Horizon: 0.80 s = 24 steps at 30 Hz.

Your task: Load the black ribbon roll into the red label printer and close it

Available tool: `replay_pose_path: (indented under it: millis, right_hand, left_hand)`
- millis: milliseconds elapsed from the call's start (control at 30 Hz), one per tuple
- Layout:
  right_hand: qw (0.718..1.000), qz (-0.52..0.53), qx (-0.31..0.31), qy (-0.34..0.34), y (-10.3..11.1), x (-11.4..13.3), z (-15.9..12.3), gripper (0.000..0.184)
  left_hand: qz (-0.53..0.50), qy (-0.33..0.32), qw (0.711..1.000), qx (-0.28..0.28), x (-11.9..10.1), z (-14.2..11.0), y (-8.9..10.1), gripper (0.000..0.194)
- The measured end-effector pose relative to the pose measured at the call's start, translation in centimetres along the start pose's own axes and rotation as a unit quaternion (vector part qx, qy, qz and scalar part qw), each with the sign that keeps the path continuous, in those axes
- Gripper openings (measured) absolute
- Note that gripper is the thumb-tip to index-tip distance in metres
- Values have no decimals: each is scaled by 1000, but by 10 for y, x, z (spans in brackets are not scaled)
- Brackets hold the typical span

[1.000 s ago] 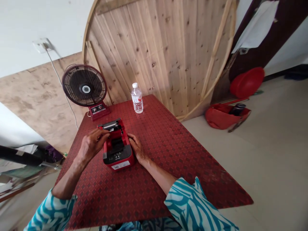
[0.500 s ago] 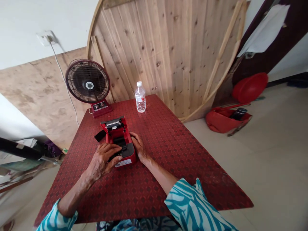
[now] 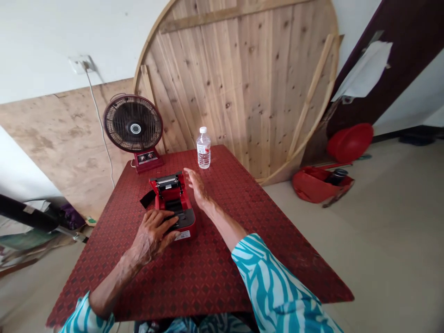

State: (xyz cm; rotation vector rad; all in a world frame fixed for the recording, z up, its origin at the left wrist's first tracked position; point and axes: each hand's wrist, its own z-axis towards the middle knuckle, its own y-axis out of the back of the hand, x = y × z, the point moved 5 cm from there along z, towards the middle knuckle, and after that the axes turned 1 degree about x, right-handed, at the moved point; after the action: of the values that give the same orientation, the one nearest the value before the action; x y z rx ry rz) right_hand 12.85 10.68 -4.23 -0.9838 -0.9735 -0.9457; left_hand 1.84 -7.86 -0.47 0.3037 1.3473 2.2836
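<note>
A red and black label printer (image 3: 188, 217) sits on the table with its lid (image 3: 169, 183) tipped up and back, exposing a dark inner bay. My left hand (image 3: 152, 231) rests over its front left part, fingers extended across the black top panel and thumb along the front face near a white sticker. Beside the raised lid's right edge is my right hand (image 3: 197, 186), fingers stretched out and nothing in them; whether its fingertips touch the lid I cannot tell. A black flap-like piece (image 3: 147, 199) sticks out at the printer's left.
A clear water bottle (image 3: 203, 150) stands behind the printer on the red patterned table (image 3: 222, 268). A dark red fan (image 3: 133, 127) is at the back left, its cord running to a wall socket. A large round wooden board (image 3: 236, 92) leans behind. A red bag (image 3: 308, 185) lies on the floor.
My right hand has left the printer's right side and moved up and forward to the raised lid. My left hand stays on the printer's front. The camera view has shifted slightly.
</note>
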Motion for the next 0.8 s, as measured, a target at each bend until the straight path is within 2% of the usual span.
replay_pose_path:
  millis: [100, 200, 400, 467, 633, 800]
  right_hand:
    - [1000, -22, 0, 14, -2, 11, -6, 36]
    - [999, -35, -18, 36, 5, 13, -28, 32]
    - [1000, -8, -22, -8, 14, -5, -71, 19]
    - [999, 31, -17, -31, 12, -11, -75, 19]
    - [993, 85, -16, -76, 7, -17, -75, 28]
    - [992, 101, -16, -77, 8, -20, -75, 30]
  left_hand:
    - [19, -4, 1000, -14, -3, -2, 2, 29]
    - [33, -9, 999, -29, -6, -2, 4, 30]
    - [34, -1, 998, -46, -5, -4, 4, 29]
    - [13, 7, 998, -56, 1, -6, 4, 30]
    - [-22, 120, 986, -111, 33, -15, 9, 29]
    - [-46, 137, 984, -104, 44, -24, -1, 27]
